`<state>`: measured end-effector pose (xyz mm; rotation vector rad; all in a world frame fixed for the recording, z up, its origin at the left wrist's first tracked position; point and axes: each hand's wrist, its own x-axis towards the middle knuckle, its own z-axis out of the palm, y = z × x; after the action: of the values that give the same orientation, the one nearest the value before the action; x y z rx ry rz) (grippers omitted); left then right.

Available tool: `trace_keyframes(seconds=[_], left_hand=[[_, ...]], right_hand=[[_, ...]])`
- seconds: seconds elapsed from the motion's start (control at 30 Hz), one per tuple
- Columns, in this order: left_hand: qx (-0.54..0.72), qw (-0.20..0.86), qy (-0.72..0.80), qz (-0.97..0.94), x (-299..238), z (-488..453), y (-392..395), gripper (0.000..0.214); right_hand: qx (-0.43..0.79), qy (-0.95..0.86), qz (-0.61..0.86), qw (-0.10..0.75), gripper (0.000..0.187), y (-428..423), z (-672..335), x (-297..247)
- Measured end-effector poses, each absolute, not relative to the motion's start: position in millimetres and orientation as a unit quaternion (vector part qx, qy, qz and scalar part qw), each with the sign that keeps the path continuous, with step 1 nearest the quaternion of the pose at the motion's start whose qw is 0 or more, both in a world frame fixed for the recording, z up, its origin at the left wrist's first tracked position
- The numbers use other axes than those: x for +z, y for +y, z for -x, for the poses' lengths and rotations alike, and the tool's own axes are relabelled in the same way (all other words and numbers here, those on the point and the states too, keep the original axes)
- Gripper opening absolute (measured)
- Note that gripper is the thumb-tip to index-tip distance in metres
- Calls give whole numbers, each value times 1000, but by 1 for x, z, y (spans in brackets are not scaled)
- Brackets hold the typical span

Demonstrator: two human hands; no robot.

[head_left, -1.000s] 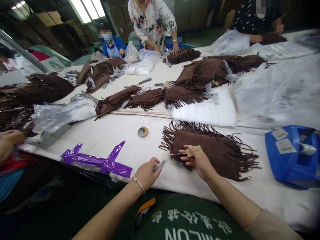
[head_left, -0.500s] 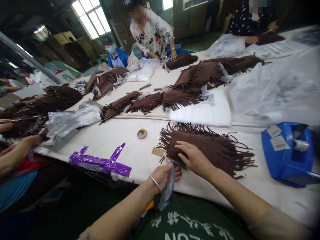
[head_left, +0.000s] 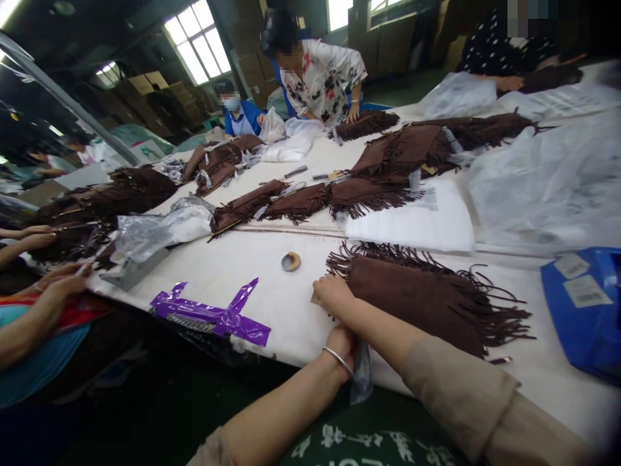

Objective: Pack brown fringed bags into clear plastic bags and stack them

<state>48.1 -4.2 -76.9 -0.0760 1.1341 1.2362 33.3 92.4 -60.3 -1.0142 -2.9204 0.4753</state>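
Note:
My right hand (head_left: 332,292) rests at the left end of a dark brown fringed suede bag (head_left: 417,291), its fingers over a small tan card tag (head_left: 315,298) that barely shows beneath them. My left hand (head_left: 341,346), with a thin metal bangle (head_left: 338,361) at the wrist, lies just below, at the table's near edge and under my right forearm. A strip of clear plastic (head_left: 361,374) hangs from my left hand. Whether my right hand grips the tag is hidden.
A blue plastic tray (head_left: 582,310) stands at the right. Further along the white table (head_left: 272,330) lie a tape roll (head_left: 291,261), purple-taped packaging (head_left: 208,314), white foam sheets (head_left: 410,220) and several fringed suede pieces. A co-worker's hands (head_left: 53,281) work at the left; other people stand opposite.
The tag left my right hand and lay on the table; my right hand then moved left over it. My left hand sank toward the table edge with the plastic strip.

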Motion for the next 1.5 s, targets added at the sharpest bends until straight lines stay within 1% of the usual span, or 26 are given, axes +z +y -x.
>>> trace_keyframes(seconds=[0.2, 0.3, 0.37, 0.5, 0.57, 0.63, 0.7, 0.77, 0.83, 0.93, 1.03, 1.13, 1.2, 1.27, 1.33, 1.37, 1.43, 1.47, 1.5], left_hand=[[563, 673, 479, 7, -63, -45, -9, 21], [571, 671, 473, 6, -62, -43, -10, 20], [577, 666, 474, 8, -64, -42, -11, 20], [565, 669, 483, 9, -71, -42, -11, 22], [557, 676, 483, 5, -74, -42, -10, 22], [548, 684, 481, 2, -77, -42, -9, 19], [540, 688, 485, 3, -80, -41, -9, 14], [534, 691, 488, 12, -80, -39, -9, 11], [521, 699, 489, 28, -80, -38, -9, 15], [499, 712, 492, 43, -76, -38, -9, 20], [502, 702, 503, 48, -73, -42, -7, 20], [520, 679, 514, 60, -72, -50, -4, 20], [536, 657, 525, 67, -74, -57, -3, 20], [549, 638, 536, 66, -76, -63, -1, 19], [568, 623, 536, 47, -76, -68, 0, 18], [582, 617, 529, 29, -76, -70, 0, 17], [603, 609, 516, -9, -75, -73, 0, 19], [603, 611, 512, -23, -74, -74, 1, 22], [597, 618, 512, -31, -72, -74, 1, 25]], right_hand=[[112, -933, 337, -52, 29, 93, -16, -60], [109, -939, 318, -73, 24, 91, -12, -58], [110, -940, 315, -75, 23, 90, -11, -57], [121, -929, 344, -66, 33, 90, -14, -55], [141, -923, 353, -64, 33, 93, -14, -54], [171, -918, 354, -55, 28, 96, -14, -50], [206, -915, 345, -31, 20, 100, -17, -44], [240, -911, 334, 11, 11, 104, -29, -35], [264, -901, 338, 66, 11, 108, -55, -27], [270, -871, 387, 136, 24, 110, -115, -27], [264, -810, 485, 196, 38, 108, -178, -46], [208, -782, 537, 241, 47, 99, -215, -67], [160, -804, 512, 258, 51, 92, -218, -72], [159, -844, 452, 239, 58, 87, -212, -70], [195, -884, 388, 173, 68, 85, -201, -65], [211, -897, 366, 132, 77, 83, -197, -63], [219, -907, 354, 69, 96, 80, -190, -61], [210, -909, 358, 49, 103, 79, -188, -62], [196, -910, 363, 36, 105, 76, -186, -63]])
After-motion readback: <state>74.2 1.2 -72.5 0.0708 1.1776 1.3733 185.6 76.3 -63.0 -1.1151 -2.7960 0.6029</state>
